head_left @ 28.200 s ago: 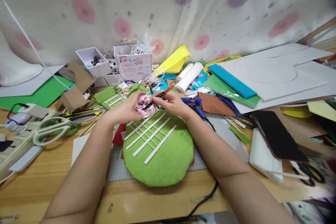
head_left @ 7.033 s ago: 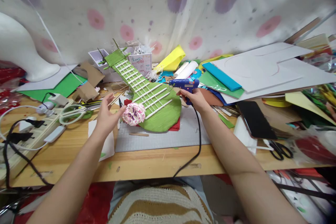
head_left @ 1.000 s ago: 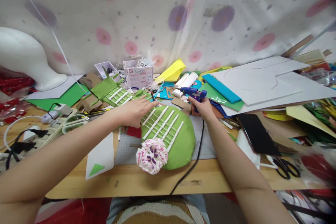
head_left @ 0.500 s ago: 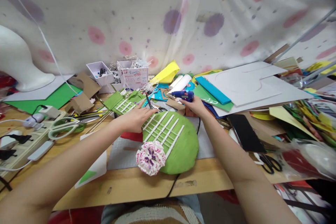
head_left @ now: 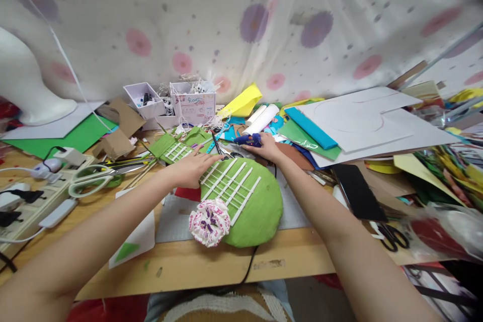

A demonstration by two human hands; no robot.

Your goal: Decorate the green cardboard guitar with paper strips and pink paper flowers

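A green guitar-shaped craft piece (head_left: pixel 260 211) lies at the middle of the table, with white strips and strings across it. A ruffled white flower with pink and purple marks (head_left: pixel 210 223) sits on its near left edge. My left hand (head_left: pixel 194 167) rests on the left part of the green piece, fingers stretched out. In my right hand (head_left: pixel 267 148) is a blue glue gun (head_left: pixel 247 140), held just beyond the round body, nozzle pointing left. Scissors with dark handles (head_left: pixel 230 153) lie partly hidden between the two hands.
White boxes of cables (head_left: pixel 194 108) stand at the back. Pale-handled scissors (head_left: pixel 90 179) and a power strip (head_left: pixel 49 201) are on the left. To the right lie a black phone (head_left: pixel 358 192), black scissors (head_left: pixel 392 235) and white boards (head_left: pixel 362 121). A black cord (head_left: pixel 249 266) hangs over the front edge.
My right hand has moved the glue gun left, closer to my left hand. The green piece and my left hand have shifted slightly left. The view has tilted a little.
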